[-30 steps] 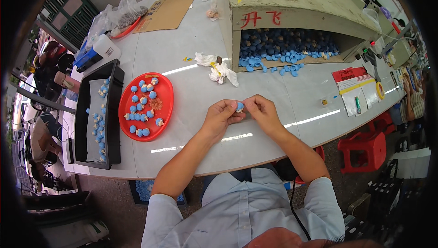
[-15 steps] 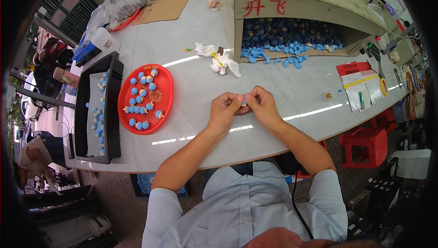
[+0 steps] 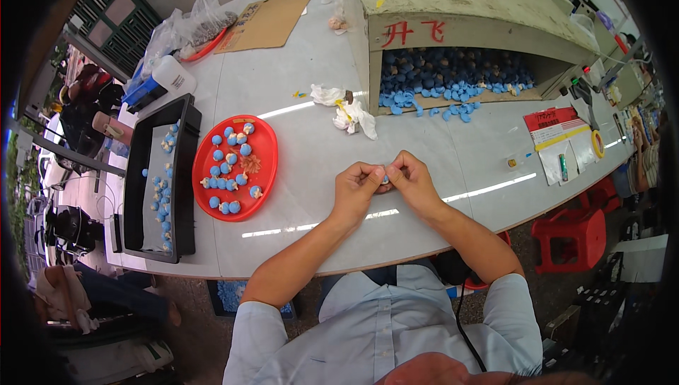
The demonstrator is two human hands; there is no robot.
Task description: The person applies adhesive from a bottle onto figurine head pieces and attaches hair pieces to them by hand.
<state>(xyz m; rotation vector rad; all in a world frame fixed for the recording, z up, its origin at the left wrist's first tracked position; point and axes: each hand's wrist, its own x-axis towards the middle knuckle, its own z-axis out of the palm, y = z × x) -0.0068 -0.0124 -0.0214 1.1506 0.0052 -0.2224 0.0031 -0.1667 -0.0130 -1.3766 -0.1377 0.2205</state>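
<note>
Over the table, my left hand (image 3: pixel 358 188) and my right hand (image 3: pixel 416 183) meet, thumbs side by side. Their fingers pinch a small blue-and-pale ball-shaped piece (image 3: pixel 385 180), mostly covered by the thumbs. To the left, a round red plate (image 3: pixel 266 146) carries several blue balls with pale parts (image 3: pixel 214 171) and a brownish flower-like piece (image 3: pixel 250 163). Beyond it stands a long black tray (image 3: pixel 185 201), lined with white paper and holding more such balls (image 3: pixel 161 194). Crumpled white tissue (image 3: pixel 362 122) lies past my hands.
A greenish box shelf (image 3: pixel 467 34) at the back holds a heap of blue pieces (image 3: pixel 453 73). Cardboard (image 3: pixel 269 24) lies back left. At right are a red-and-white sheet (image 3: pixel 555 130), yellow tape (image 3: pixel 598 144) and a small jar (image 3: pixel 511 163). Red stools (image 3: pixel 569 233) stand below; a person (image 3: pixel 67 293) is at left.
The whole view has shifted slightly, so the table and things sit a little lower and further right. My hands keep the same pinch on the small piece.
</note>
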